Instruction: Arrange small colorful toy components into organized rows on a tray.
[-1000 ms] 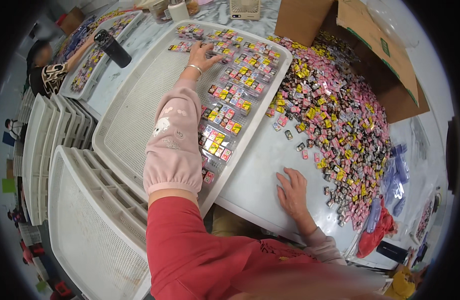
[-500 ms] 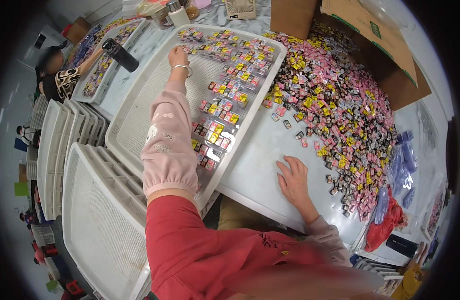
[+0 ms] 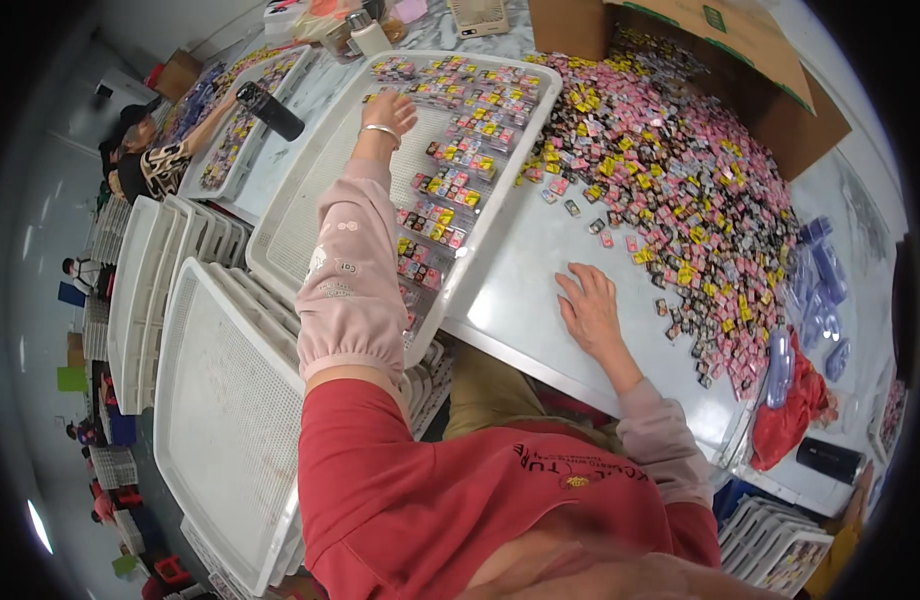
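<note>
Head view: left hand [image 3: 388, 115] and right hand [image 3: 592, 312] both look loose-fingered and empty; we judge the clear packs [image 3: 450, 186] in the white tray [image 3: 298, 210] light, stiff and slick, best pinched by their sides.

1. Part of the white tray [image 3: 315, 200] is covered by the pink sleeve [image 3: 352, 250]; what lies directly beneath the left hand [image 3: 388, 112] is hidden.
2. At the far edge of the tabletop [image 3: 525, 290], the small fan [image 3: 480, 15] and the cardboard box [image 3: 570, 28] are cut off by the picture's upper edge.
3. Markings on the heaped tiles [image 3: 670, 215] are too small to be made out; the lower layers are buried.
</note>
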`<state>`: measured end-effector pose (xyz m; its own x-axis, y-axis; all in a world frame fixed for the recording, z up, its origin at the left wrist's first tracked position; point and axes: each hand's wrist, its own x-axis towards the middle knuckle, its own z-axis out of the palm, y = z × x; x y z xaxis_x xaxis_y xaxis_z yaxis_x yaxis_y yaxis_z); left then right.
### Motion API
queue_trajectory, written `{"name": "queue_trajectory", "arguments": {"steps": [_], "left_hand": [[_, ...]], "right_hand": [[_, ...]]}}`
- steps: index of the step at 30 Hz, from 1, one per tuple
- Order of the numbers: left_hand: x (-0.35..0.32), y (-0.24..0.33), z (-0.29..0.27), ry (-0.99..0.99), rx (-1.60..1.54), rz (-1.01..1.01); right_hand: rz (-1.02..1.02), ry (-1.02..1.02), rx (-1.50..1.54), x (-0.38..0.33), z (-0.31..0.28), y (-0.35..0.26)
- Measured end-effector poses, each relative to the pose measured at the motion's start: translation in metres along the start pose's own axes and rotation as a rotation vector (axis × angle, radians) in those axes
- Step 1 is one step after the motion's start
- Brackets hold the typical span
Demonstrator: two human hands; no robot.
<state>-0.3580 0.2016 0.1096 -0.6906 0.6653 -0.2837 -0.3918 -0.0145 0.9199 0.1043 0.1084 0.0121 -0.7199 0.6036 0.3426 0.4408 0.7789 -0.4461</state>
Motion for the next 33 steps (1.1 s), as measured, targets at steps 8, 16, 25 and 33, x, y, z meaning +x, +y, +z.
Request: {"name": "queue_trajectory", "arguments": {"steps": [8,16,25,33], "left_hand": [[-0.090,-0.023,0.123,-0.427,0.051,0.197],[-0.249,-0.198,0.148,-0.727,0.721,0.727],[-0.308,-0.263,0.086,-0.733,1.166,0.831],[-0.309,-0.264,0.087,-0.674,1.180,0.864]], "right_hand": [[-0.075,0.099,0.028,-0.010,0.009,0.015],[0.048,0.164,0.317,-0.049,-0.030,0.039],[0.603,0.692,-0.533,-0.205,-0.226,0.179],[1.018,0.313,-0.534,-0.229,-0.217,0.202]]}}
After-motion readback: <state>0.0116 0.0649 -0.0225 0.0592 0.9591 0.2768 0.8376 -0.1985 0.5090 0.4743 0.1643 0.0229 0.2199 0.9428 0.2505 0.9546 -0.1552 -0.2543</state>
